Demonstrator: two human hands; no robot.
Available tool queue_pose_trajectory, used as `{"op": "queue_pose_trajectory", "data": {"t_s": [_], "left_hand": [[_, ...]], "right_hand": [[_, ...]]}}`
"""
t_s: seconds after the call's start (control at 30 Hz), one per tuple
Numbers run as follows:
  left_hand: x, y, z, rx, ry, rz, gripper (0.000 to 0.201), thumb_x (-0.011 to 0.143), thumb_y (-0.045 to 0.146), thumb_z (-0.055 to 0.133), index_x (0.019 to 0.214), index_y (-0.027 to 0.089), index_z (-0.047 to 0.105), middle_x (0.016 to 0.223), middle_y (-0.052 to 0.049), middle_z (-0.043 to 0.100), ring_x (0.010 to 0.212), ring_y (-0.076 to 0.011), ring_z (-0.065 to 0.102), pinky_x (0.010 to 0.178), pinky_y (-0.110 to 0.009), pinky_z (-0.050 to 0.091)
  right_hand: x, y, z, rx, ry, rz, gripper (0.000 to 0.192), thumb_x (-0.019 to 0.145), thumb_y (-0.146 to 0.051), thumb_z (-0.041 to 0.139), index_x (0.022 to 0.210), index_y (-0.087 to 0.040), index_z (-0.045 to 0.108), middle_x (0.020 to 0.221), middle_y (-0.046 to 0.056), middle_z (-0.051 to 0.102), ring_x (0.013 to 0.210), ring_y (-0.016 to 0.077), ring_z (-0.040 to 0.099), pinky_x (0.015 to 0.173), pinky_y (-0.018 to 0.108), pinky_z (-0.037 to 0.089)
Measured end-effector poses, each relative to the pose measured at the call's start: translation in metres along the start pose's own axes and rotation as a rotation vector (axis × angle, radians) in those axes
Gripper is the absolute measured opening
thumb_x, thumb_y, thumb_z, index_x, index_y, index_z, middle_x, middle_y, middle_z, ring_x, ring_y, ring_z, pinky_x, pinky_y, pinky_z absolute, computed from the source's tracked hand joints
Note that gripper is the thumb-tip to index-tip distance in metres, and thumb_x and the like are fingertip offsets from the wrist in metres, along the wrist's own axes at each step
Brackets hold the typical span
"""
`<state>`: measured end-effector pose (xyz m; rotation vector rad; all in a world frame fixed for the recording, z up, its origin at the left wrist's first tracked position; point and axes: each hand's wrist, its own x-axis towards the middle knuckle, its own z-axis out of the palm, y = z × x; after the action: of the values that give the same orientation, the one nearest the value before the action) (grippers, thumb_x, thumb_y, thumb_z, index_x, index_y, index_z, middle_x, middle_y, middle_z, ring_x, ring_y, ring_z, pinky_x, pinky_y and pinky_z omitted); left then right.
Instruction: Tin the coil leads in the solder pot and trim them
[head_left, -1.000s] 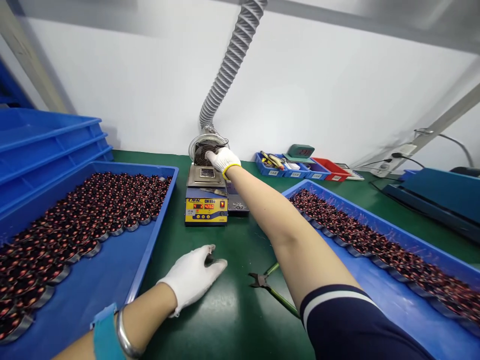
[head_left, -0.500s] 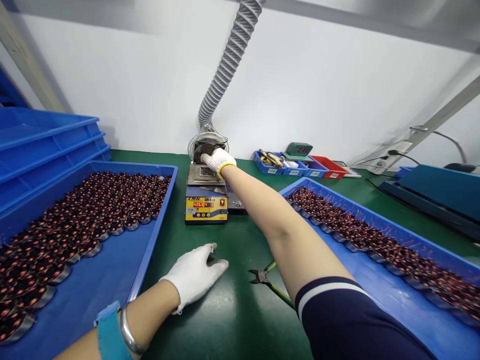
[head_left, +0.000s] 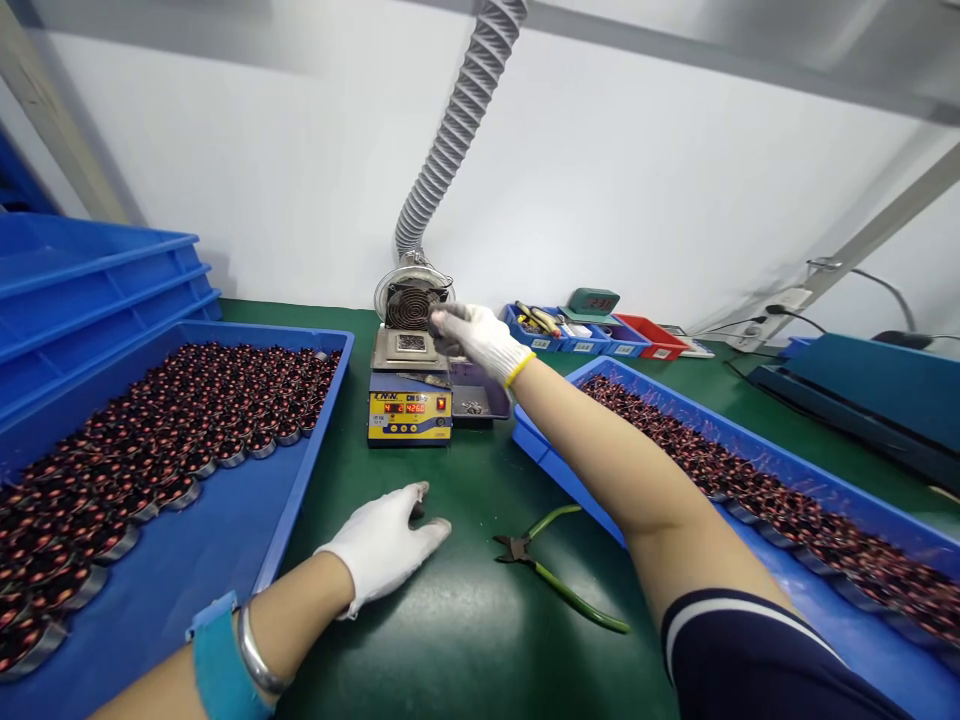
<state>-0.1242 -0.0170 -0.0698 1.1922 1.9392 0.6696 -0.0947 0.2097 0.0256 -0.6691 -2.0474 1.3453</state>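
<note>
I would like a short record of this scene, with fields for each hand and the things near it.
left hand: white-gloved left hand rests on green bench mat, pinching a small dark part
right hand: white-gloved right hand raised beside yellow-fronted solder pot
tool: green-handled cutters lying on mat, untouched
trays: two blue plastic trays of copper-wound coils

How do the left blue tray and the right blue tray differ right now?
The left tray has bare blue floor at its near end, with coils packed toward the back; the right tray shows coils in a band along its length. The left tray sits beside stacked blue trays; the right tray is crossed by the right arm. Both hold similar dark reddish coils.
</note>
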Motion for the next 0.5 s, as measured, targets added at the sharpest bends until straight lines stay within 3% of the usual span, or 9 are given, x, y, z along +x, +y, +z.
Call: {"op": "queue_pose_trajectory", "data": {"t_s": [0.1,0.23,0.37,0.5], "left_hand": [[-0.001,0.001,-0.001,0.019,-0.020,-0.012,0.072,0.073,0.051,0.053,0.136,0.016,0.045,0.125,-0.013,0.060,0.115,-0.0308,0.055,0.096,-0.037,0.039],[-0.001,0.001,-0.001,0.044,-0.014,-0.003,0.072,0.074,0.052,0.052,0.136,0.017,0.044,0.124,-0.013,0.061,0.114,-0.0300,0.056,0.095,-0.037,0.039],[0.001,-0.003,0.000,0.056,0.004,-0.001,0.072,0.073,0.054,0.053,0.135,0.016,0.046,0.122,-0.014,0.062,0.113,-0.0302,0.057,0.095,-0.037,0.040],[0.001,-0.005,0.000,0.088,0.009,-0.018,0.073,0.074,0.055,0.051,0.136,0.017,0.044,0.126,-0.014,0.060,0.116,-0.0308,0.055,0.096,-0.038,0.039]], "right_hand": [[-0.040,0.012,-0.004,0.166,-0.053,-0.016,0.038,0.064,-0.015,0.068,0.102,-0.016,0.062,0.078,0.000,0.063,0.063,0.0088,0.057,0.060,0.021,0.050],[-0.081,0.021,-0.011,0.231,-0.112,0.009,0.044,0.055,-0.012,0.071,0.098,-0.017,0.064,0.080,0.000,0.065,0.068,0.0097,0.058,0.062,0.020,0.051],[-0.101,0.018,-0.016,0.265,-0.161,0.012,0.044,0.054,-0.015,0.073,0.098,-0.017,0.064,0.072,-0.002,0.062,0.064,0.0092,0.056,0.058,0.021,0.051],[-0.103,0.015,-0.019,0.267,-0.189,0.004,0.044,0.055,-0.016,0.073,0.098,-0.017,0.064,0.070,-0.003,0.061,0.061,0.0086,0.055,0.057,0.021,0.050]]}}
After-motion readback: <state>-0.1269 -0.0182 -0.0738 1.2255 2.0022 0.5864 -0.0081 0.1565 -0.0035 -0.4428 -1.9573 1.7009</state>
